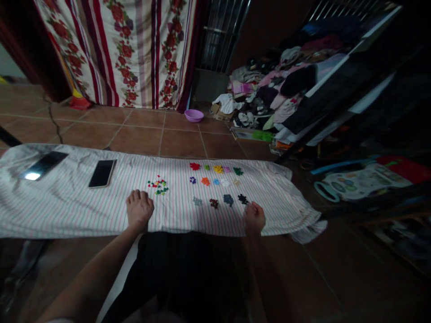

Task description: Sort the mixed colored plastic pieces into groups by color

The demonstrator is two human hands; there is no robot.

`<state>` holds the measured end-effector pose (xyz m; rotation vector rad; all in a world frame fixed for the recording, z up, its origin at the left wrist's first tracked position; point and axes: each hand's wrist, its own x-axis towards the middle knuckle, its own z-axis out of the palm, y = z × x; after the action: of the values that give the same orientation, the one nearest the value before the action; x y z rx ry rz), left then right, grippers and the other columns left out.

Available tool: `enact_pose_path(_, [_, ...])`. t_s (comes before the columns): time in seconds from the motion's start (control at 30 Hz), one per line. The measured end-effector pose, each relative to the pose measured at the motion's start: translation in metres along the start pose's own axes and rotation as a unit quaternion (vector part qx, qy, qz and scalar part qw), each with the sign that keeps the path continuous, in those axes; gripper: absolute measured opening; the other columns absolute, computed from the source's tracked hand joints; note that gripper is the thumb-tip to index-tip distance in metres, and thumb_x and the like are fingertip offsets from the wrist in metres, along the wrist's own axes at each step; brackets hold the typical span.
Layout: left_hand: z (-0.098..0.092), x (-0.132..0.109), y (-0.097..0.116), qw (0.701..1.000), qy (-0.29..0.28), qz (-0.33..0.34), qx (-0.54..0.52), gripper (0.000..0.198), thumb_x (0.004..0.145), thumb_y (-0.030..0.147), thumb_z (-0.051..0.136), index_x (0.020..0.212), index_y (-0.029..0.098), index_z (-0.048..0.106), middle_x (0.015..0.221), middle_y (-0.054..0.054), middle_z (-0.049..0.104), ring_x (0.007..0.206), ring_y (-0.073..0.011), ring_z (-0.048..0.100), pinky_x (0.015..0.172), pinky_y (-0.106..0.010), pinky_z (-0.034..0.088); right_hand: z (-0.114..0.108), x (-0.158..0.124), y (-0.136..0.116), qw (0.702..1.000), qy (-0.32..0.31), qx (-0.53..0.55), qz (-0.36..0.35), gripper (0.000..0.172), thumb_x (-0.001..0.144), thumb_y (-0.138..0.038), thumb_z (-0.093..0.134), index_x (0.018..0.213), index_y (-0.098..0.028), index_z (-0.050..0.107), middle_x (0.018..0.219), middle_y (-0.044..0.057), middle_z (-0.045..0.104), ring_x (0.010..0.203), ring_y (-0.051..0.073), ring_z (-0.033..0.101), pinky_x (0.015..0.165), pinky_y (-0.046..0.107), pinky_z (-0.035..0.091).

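My left hand point(139, 209) rests on the striped cloth with its fingers curled under; whatever may be inside is hidden. Just beyond it lies a loose mixed heap of tiny coloured pieces point(158, 185), mostly red, green, yellow and white. Beside the small black pile point(243, 198), my right hand point(255, 217) is closed, thumb against fingers, and I cannot make out what it holds. Other small piles sit in rows by colour, among them red point(194, 166), yellow point(218, 169), dark green point(238, 171), orange point(205, 181), brown point(213, 203) and dark grey point(228, 199).
The striped cloth point(84, 211) covers a long, low surface. A dark-screened phone point(102, 173) and another glossy dark device point(45, 165) lie at its left. Beyond are a purple basin point(194, 115), a floral curtain point(134, 54) and heaped clothes point(269, 89). A toy board point(357, 179) stands right.
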<state>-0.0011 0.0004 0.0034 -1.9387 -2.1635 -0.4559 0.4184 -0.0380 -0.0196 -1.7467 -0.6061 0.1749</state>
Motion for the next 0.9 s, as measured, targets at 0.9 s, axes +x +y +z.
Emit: enact_pose_path(0.9, [0.004, 0.0, -0.001, 0.999, 0.006, -0.003, -0.033, 0.028, 0.088, 0.025, 0.038, 0.099, 0.011, 0.059, 0.115, -0.019, 0.057, 0.119, -0.032, 0.048, 0.095, -0.046, 0.035, 0.185, -0.18, -0.101, 0.843, -0.44, -0.109, -0.289, 0.027, 0.085, -0.013, 0.051, 0.096, -0.026, 0.072, 0.095, 0.003, 0.069, 0.088, 0.017, 0.063, 0.083, 0.028, 0.049])
